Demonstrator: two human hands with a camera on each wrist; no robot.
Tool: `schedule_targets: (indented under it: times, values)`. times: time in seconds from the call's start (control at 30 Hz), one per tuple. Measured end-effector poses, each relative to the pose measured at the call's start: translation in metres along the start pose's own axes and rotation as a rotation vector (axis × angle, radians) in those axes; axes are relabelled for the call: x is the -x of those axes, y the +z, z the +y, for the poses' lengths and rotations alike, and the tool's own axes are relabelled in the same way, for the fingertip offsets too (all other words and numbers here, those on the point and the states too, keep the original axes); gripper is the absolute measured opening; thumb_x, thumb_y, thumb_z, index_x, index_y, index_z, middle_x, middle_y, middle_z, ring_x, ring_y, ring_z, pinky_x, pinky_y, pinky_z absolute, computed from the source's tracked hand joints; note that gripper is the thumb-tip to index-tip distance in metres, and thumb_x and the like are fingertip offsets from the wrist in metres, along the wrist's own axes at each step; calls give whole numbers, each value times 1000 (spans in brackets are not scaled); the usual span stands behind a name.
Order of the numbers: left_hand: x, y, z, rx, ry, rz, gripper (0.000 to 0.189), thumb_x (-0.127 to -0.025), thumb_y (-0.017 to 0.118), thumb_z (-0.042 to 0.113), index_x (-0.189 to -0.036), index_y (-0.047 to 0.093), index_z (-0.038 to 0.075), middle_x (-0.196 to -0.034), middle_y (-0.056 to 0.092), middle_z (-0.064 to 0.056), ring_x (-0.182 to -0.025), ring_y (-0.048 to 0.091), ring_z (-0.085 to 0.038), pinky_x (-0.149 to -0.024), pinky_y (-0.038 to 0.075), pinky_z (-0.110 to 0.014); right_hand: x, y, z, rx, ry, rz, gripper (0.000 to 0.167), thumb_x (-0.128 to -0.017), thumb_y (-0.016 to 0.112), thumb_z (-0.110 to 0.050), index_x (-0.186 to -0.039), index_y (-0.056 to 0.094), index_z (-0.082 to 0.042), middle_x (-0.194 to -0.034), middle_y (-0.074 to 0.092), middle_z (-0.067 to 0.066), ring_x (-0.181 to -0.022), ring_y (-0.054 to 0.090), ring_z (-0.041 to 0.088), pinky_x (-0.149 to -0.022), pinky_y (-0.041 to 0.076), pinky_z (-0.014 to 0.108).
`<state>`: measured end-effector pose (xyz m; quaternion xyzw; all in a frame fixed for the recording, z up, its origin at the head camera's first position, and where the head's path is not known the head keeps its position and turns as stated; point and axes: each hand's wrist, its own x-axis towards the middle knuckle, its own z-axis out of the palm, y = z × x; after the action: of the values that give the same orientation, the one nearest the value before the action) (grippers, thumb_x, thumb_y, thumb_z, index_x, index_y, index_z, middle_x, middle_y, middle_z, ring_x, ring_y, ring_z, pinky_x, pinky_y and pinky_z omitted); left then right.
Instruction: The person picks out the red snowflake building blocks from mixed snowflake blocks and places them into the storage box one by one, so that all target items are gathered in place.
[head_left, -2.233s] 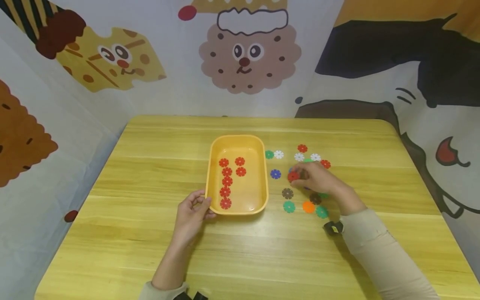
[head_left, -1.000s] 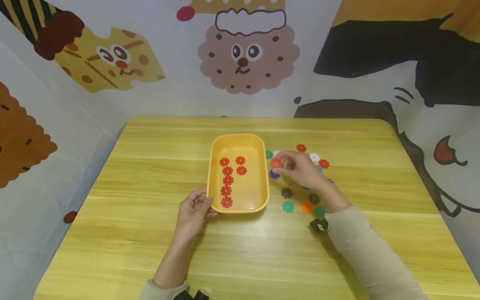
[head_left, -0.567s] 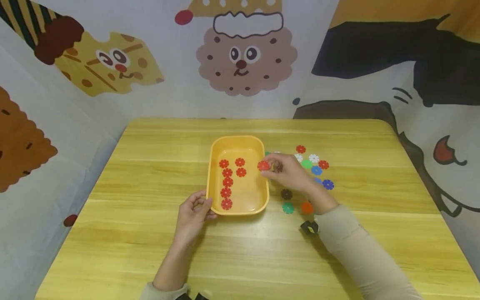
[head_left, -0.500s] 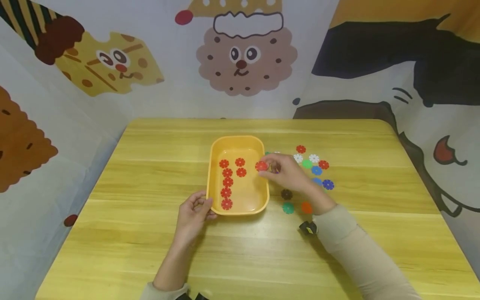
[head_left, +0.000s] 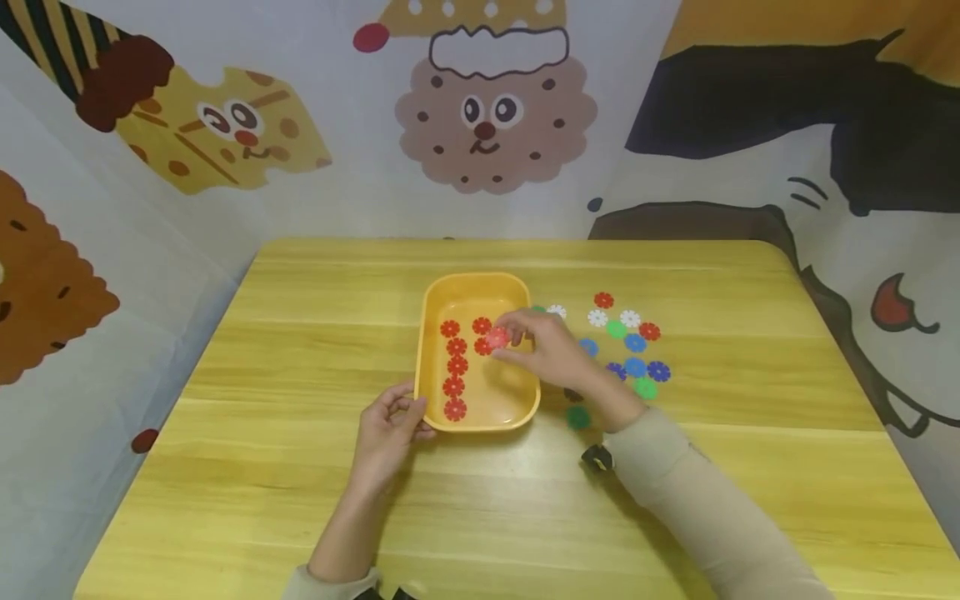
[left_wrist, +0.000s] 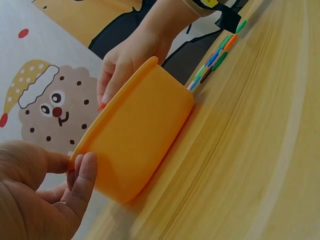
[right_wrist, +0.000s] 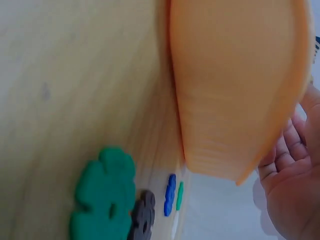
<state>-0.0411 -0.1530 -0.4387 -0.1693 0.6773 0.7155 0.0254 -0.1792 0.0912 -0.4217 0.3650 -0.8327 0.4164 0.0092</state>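
Note:
A yellow-orange plastic tray (head_left: pixel 495 408) stands on the wooden table with several red notched discs (head_left: pixel 457 365) laid inside in two columns. My left hand (head_left: pixel 386 429) pinches the tray's near left rim between thumb and fingers, also plain in the left wrist view, where the tray's outer wall (left_wrist: pixel 145 130) shows. My right hand (head_left: pixel 551 346) is over the tray's right half and pinches another red disc (head_left: pixel 497 337) between thumb and fingertips. That disc partly covers one lying in the tray. In the right wrist view the right hand (right_wrist: pixel 295 165) is beside the rim, its fingertips hidden.
Loose notched discs lie right of the tray: white (head_left: pixel 597 318), light green (head_left: pixel 617 329), blue (head_left: pixel 635 342), dark blue (head_left: pixel 658 371), green (head_left: pixel 577 417) and red (head_left: pixel 649 331). My right forearm covers some. A printed cloth (head_left: pixel 345 217) hangs behind the table (head_left: pixel 300 333).
My right hand has carried the red disc left from among the loose discs, across the tray's right rim, to above the inside. The left hand keeps its hold on the rim.

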Motion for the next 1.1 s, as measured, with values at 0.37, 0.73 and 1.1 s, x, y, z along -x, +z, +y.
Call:
schedule_targets:
  times: [0.37, 0.73, 1.1]
  values:
    - [0, 0, 0, -11, 5, 5, 33, -100, 61, 1, -131, 55, -6, -103, 59, -23, -74, 66, -19, -71, 67, -30, -10, 17, -8, 161, 80, -143, 39, -89, 80, -27, -120, 68, -5, -99, 67, 1, -91, 62, 19, -82, 60, 33]
    - [-1, -1, -1, -20, 26, 7, 33, -100, 61, 1, -131, 54, -7, -104, 59, -26, -73, 65, -19, -71, 67, -30, -17, 20, -11, 333, 58, -233, 40, -85, 84, -29, -115, 71, -7, -101, 71, 3, -89, 64, 17, -89, 56, 37]
    - [0, -1, 0, 2, 12, 6, 33, -100, 60, 0, -131, 54, -7, -104, 59, -26, -74, 65, -19, -71, 67, -31, -17, 22, -7, 309, 59, -236, 42, -87, 82, -31, -118, 69, -5, -105, 72, 6, -96, 65, 20, -97, 54, 41]
